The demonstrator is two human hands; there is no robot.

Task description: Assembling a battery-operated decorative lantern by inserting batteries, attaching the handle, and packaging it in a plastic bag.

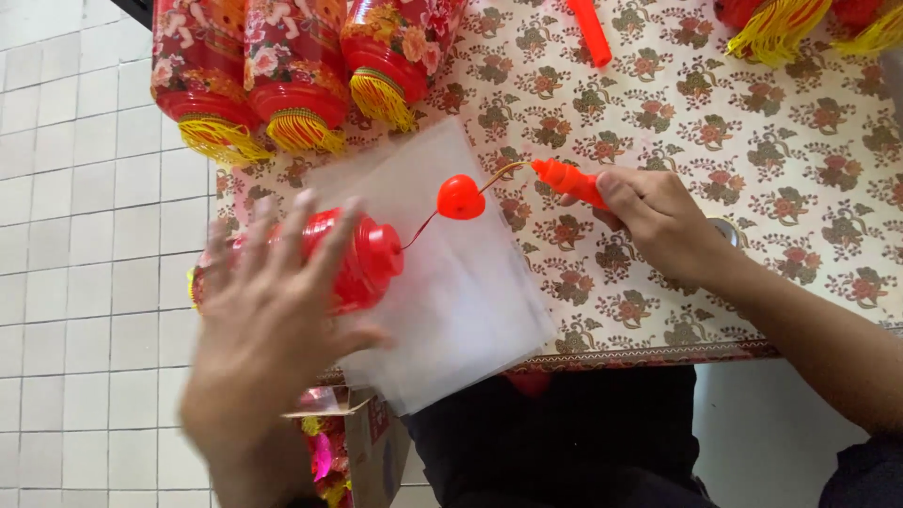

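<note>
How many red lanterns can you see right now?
4 in clear view: three lanterns in a row at the table's top left, one lantern under the left hand. Tassels top right suggest more, cut off by the frame.

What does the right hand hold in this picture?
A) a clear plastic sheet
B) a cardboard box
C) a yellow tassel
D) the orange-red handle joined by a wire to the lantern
D: the right hand grips the orange-red handle, and a thin wire runs from it past a red heart-shaped piece to the red lantern under the left hand.
</note>
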